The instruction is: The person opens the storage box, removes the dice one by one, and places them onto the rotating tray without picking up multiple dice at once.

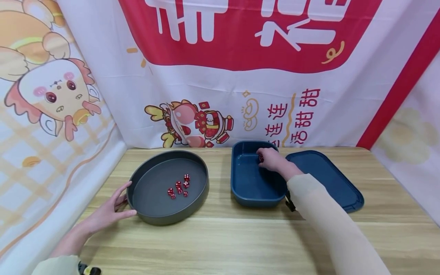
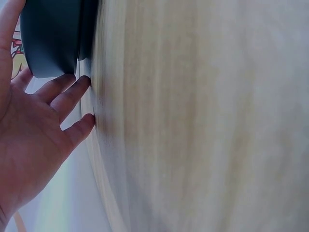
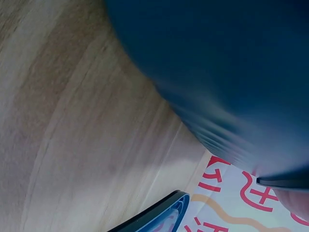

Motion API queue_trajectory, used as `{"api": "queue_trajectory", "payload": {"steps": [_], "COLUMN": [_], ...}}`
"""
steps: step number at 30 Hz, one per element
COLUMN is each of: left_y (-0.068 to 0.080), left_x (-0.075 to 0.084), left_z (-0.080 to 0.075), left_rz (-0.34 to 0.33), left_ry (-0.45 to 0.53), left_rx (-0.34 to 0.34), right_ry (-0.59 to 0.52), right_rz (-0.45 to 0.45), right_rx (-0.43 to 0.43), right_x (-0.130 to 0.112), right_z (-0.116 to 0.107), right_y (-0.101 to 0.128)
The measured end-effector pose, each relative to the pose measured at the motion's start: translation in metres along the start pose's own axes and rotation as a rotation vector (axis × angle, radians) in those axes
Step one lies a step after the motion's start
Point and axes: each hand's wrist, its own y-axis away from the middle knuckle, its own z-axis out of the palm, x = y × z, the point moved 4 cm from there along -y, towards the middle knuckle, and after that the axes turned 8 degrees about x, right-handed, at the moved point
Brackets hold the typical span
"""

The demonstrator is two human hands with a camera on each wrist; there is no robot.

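Observation:
A round dark grey tray on the wooden table holds several red dice. My left hand rests with straight fingers against the tray's near left wall. To the right stands a blue rectangular tub. My right hand reaches over the tub's far right part and pinches a red die in its fingertips. The right wrist view shows only the tub's outer wall and the table, not the hand's fingers.
A flat blue lid lies right of the tub; its edge shows in the right wrist view. Printed cloth banners wall the table at the back and both sides. Bare wood stretches along the front.

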Motion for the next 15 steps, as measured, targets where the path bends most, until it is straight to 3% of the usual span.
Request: {"api": "queue_trajectory", "payload": {"steps": [7,15], "left_y": [-0.0008,-0.0001], "left_x": [-0.0003,-0.0018], "left_z": [0.0001,0.0005], "left_rz": [0.01,-0.002], "left_ry": [0.018,0.004], "left_rx": [-0.006,0.002], "right_ry": [-0.048,-0.012], "right_rz": [-0.054,-0.007], "right_rx": [-0.022,-0.015], "right_x": [-0.0024,-0.0027], "right_z": [0.0012,0.0046], "right_y": [0.0025,-0.0003]}}
